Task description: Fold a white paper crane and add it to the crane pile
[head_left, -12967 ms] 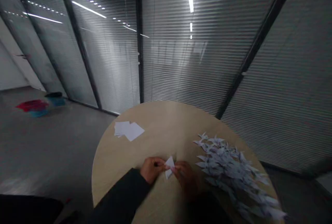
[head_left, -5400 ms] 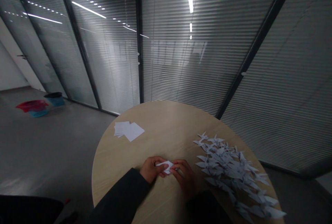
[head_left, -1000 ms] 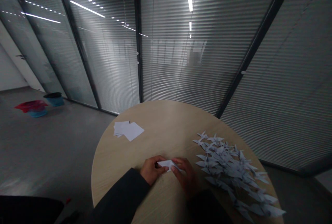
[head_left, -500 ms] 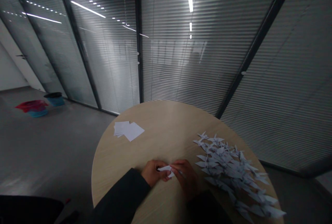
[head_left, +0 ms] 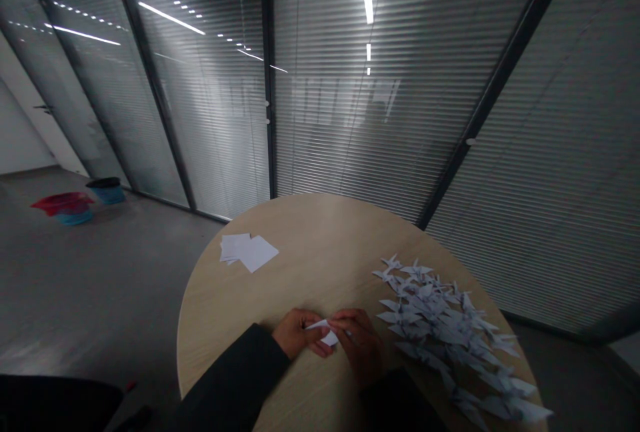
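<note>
My left hand (head_left: 299, 333) and my right hand (head_left: 361, 344) meet at the near edge of a round wooden table (head_left: 310, 265). Between their fingertips sits a small piece of folded white paper (head_left: 326, 332), pinched from both sides and pressed low against the tabletop. Both hands have their fingers curled on it. Dark sleeves cover both forearms.
A heap of several folded white paper cranes (head_left: 443, 329) fills the table's right side. A small stack of flat white paper squares (head_left: 247, 250) lies at the far left. Glass walls with blinds stand behind; a red and blue thing (head_left: 67, 207) and a bin (head_left: 105, 189) sit on the floor at left.
Over thirteen seconds the paper went from held up and taller to flatter and lower. In the last second both hands closed tighter over it near the tabletop.
</note>
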Action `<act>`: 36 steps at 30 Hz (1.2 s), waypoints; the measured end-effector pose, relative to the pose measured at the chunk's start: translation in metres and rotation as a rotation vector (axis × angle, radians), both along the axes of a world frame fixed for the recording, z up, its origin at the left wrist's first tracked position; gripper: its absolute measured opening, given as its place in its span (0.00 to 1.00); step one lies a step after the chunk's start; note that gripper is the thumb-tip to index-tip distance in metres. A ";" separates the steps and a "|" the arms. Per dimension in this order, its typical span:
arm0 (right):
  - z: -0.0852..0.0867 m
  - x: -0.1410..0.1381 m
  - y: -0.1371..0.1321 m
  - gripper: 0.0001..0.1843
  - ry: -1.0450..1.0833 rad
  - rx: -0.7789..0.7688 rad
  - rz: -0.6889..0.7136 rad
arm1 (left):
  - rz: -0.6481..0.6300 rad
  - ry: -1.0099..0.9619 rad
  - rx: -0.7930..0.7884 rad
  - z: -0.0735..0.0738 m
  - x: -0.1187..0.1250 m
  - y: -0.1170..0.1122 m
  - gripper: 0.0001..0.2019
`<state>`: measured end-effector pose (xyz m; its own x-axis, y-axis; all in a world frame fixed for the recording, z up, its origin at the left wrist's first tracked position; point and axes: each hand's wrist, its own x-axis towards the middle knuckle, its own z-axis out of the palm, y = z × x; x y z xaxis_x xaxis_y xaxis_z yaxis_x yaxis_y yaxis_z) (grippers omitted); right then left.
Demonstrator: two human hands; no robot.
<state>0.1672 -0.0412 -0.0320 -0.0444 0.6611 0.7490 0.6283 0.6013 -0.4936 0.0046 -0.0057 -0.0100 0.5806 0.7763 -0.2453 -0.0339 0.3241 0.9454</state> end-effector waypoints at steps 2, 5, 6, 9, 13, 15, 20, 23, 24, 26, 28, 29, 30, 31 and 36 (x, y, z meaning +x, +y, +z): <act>0.001 0.000 0.000 0.08 -0.017 0.013 0.011 | 0.005 -0.015 -0.013 0.001 0.000 0.000 0.26; 0.003 -0.001 0.000 0.07 -0.025 0.011 0.022 | 0.000 -0.016 -0.012 0.001 0.001 0.000 0.25; 0.004 -0.001 -0.001 0.07 -0.031 0.006 0.017 | -0.001 -0.016 -0.013 0.002 0.001 -0.001 0.25; 0.005 -0.002 -0.002 0.08 -0.053 -0.011 0.000 | 0.001 -0.024 -0.030 0.002 0.001 -0.001 0.26; 0.007 -0.002 -0.002 0.09 -0.085 0.013 0.016 | -0.006 -0.025 -0.035 0.003 0.001 -0.001 0.27; 0.006 -0.002 -0.001 0.09 -0.109 0.021 -0.010 | -0.003 -0.009 -0.014 0.002 0.000 -0.001 0.27; 0.002 -0.003 0.000 0.10 -0.262 0.071 -0.118 | 0.003 0.083 0.060 -0.002 0.000 -0.001 0.28; -0.001 -0.003 0.000 0.10 -0.332 0.096 -0.169 | 0.001 0.110 0.082 -0.003 0.000 -0.001 0.29; -0.002 -0.003 0.000 0.11 -0.351 0.101 -0.172 | -0.002 0.113 0.087 -0.003 0.000 -0.001 0.28; -0.006 -0.001 0.000 0.11 -0.384 0.120 -0.151 | -0.013 0.107 0.083 -0.002 0.000 -0.001 0.27; -0.011 0.000 0.000 0.11 -0.397 0.158 -0.125 | -0.025 0.082 0.055 -0.001 0.000 -0.002 0.26; -0.012 0.001 0.000 0.10 -0.387 0.185 -0.117 | -0.029 0.062 0.037 -0.001 0.000 -0.001 0.26; -0.013 0.001 0.000 0.11 -0.375 0.196 -0.108 | -0.035 0.043 0.021 -0.001 -0.001 -0.001 0.26; -0.013 0.001 0.000 0.11 -0.364 0.209 -0.100 | -0.039 0.027 0.007 -0.001 -0.001 -0.001 0.26; -0.003 0.003 -0.002 0.15 -0.391 0.233 -0.022 | -0.028 -0.027 -0.048 -0.005 -0.003 0.005 0.25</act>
